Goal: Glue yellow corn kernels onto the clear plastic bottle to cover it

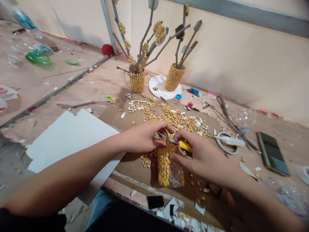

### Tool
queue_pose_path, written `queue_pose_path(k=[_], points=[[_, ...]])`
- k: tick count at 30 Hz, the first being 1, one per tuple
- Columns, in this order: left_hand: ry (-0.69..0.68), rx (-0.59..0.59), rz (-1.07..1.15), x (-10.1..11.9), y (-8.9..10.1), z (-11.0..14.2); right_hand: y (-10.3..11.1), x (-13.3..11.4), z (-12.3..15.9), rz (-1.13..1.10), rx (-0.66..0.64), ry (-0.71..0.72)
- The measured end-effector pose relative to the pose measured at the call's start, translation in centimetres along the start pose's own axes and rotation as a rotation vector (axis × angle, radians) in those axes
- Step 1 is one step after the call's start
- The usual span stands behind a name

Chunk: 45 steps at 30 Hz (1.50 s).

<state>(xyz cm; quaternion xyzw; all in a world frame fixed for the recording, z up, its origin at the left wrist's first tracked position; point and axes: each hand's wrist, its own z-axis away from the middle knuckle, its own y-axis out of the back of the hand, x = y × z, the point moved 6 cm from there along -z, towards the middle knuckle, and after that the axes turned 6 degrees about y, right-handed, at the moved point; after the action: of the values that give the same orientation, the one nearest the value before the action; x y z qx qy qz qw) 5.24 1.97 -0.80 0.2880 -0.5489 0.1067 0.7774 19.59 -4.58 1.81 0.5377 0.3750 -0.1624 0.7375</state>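
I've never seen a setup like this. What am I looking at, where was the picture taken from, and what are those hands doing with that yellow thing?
There is no robot: these are a person's bare hands, seen by a camera worn on that person's head, looking forward and down. The right hand holds a yellow-handled tool, apparently a cutter. The left hand is by its far end; whether it grips anything is hard to tell. Beneath them stands a clear container partly covered in corn kernels.

On the brown cardboard lie loose kernels and white scraps. Behind are two kernel-covered pots holding twigs, one at left and one at right. White sheets lie to the left, a phone to the right.
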Motion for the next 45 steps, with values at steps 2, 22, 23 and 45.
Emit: queue_pose_path(k=[2, 22, 23, 45], points=[[-0.002, 0.000, -0.008, 0.1, 0.0, 0.0, -0.1, 0.0, 0.1, 0.015, 0.005, -0.007], [0.012, 0.019, -0.020, -0.3, -0.1, 0.0, 0.4, 0.3, 0.0, 0.090, 0.040, -0.007], [0.014, 0.017, -0.020, -0.3, -0.1, 0.0, 0.4, 0.3, -0.1, 0.093, 0.038, -0.007], [0.040, -0.004, -0.089, 0.1, 0.8, 0.3, 4.4, 2.5, -0.6, 0.085, 0.209, 0.029]])
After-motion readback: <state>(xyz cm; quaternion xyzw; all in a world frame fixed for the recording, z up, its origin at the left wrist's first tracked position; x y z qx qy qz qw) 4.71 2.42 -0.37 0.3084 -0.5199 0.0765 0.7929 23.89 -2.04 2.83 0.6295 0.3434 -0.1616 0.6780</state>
